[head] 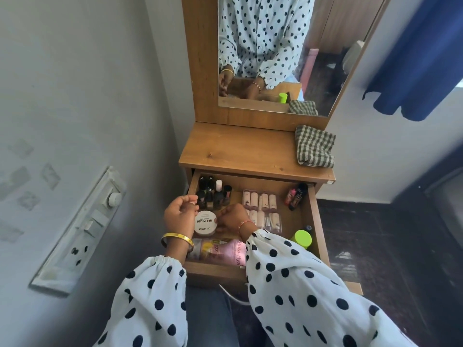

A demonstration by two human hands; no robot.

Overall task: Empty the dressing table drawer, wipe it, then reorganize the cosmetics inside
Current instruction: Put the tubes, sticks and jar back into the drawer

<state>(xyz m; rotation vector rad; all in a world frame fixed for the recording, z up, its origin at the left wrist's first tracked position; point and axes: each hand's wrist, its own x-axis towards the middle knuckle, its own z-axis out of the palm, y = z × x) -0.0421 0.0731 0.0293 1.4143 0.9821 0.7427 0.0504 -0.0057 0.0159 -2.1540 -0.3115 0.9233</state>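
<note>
Grey walls, a switch panel [82,229] at nine o'clock, a blue curtain [423,56] up at two o'clock, and dead centre a wooden dressing table [238,149] with its mirror [275,53] showing a polka-dot blouse. On the table top, at the right edge, lies a folded green checked cloth [315,147].

Below it the drawer [316,221] stands pulled open, and it is stocked. At its eleven o'clock corner, a cluster of dark nail polish bottles [213,194] standing upright. In the middle, two rows of pale pink tubes [261,209] laid side by side. At one o'clock, a dark tube [298,196] lying slanted beside a small red-and-pink one. At four o'clock, a jar with a lime-green cap [301,238]. Along the near wall, a pink Gluta-Hya pack [229,251] on its side.

The action is at the drawer's left: a round white Zudio nail polish remover tub [206,222] sits between both hands. The right hand [233,217] has curled fingertips on the tub's right edge. The left hand [179,209], gold bangle [177,241] on the wrist, hovers just beside the tub's left rim, fingers loosely curled, thumb and forefinger close together; I cannot tell whether it touches anything.
</note>
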